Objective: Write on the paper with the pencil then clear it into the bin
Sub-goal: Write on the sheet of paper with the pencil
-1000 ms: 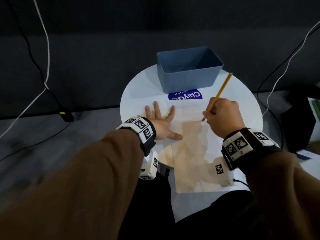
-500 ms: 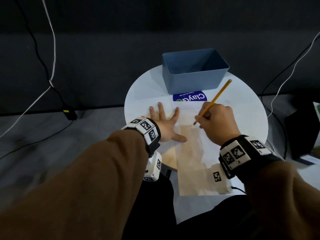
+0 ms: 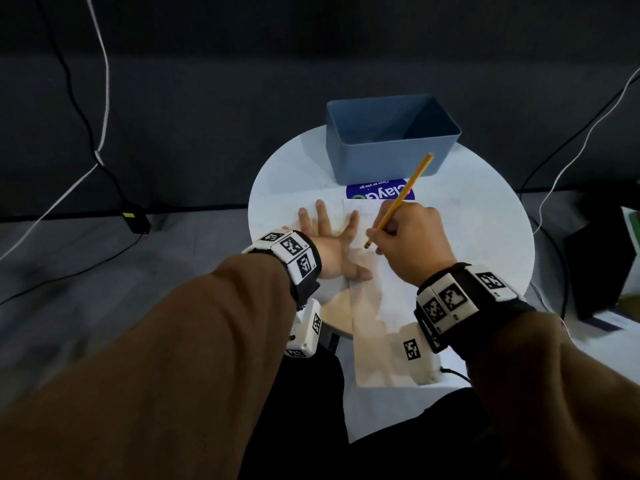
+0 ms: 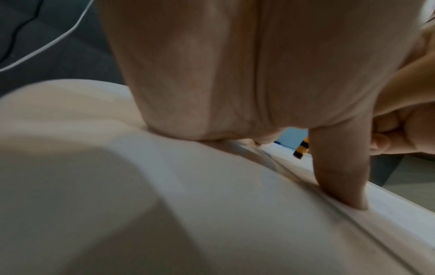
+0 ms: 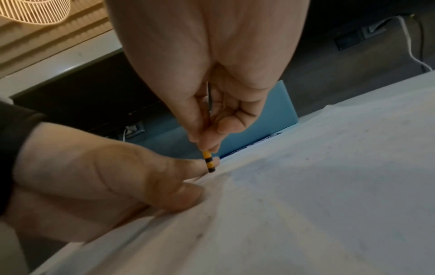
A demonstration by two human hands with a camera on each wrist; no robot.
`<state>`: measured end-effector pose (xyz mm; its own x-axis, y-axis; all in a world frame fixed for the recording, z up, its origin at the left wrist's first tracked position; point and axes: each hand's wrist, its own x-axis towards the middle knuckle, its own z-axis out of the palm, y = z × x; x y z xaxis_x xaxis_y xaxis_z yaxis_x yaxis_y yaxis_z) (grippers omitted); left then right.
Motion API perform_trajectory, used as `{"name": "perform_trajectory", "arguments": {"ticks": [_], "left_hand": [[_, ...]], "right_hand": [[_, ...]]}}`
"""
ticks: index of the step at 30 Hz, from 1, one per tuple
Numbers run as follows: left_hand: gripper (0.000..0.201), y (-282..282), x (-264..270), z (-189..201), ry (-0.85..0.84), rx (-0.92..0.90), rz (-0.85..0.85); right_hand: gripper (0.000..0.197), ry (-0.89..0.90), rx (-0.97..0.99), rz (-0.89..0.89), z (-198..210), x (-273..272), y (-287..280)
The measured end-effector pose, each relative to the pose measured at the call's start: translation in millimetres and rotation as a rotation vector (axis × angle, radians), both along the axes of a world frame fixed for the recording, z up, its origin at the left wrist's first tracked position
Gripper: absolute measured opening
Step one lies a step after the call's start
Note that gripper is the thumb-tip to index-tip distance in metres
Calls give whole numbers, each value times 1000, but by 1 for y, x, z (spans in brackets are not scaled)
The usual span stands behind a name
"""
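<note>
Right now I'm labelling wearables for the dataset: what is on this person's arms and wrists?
Both arms wear brown sleeves. Each wrist has a black band carrying white blocks printed with black square tag markers. A white camera module with similar markers hangs under each wrist; a thin black cable leaves the right one. Hands are bare.

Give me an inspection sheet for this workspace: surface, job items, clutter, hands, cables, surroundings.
Surface: round white table.
Job's things: paper flat on the table; yellow pencil, tip at the paper; blue bin at the far edge, looks empty.
Clutter: blue printed label before the bin.
Hands: left hand flat, pressing the paper's edge; right hand grips the pencil.
Cables: white cable and black cable hang at left; more at right.
Surroundings: dark wall, grey floor.
</note>
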<state>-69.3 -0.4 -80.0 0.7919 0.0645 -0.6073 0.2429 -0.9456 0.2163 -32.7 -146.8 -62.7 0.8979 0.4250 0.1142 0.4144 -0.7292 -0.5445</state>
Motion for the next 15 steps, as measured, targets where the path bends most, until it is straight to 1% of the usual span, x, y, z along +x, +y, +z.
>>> {"name": "perform_trajectory", "arguments": {"ticks": [2, 4, 7, 9, 12, 13, 15], "left_hand": [[113, -1, 0, 1, 0, -3, 2], [113, 0, -1, 2, 0, -25, 4], [115, 4, -2, 2, -3, -46, 4], [114, 2, -1, 2, 1, -39, -1], [113, -1, -2, 3, -4, -5, -1], [113, -1, -2, 3, -5, 0, -1], [113, -1, -2, 3, 2, -12, -1]], "right_hand": [[20, 8, -48, -20, -1, 3, 0], [18, 10, -80, -88, -1, 10, -10], [14, 15, -84, -167, 4, 15, -21], [15, 11, -51, -132, 5, 9, -15], [19, 22, -27, -21, 1, -3, 1], [20, 23, -34, -13, 0, -4, 2], [19, 25, -40, -52, -2, 1, -3]]}}
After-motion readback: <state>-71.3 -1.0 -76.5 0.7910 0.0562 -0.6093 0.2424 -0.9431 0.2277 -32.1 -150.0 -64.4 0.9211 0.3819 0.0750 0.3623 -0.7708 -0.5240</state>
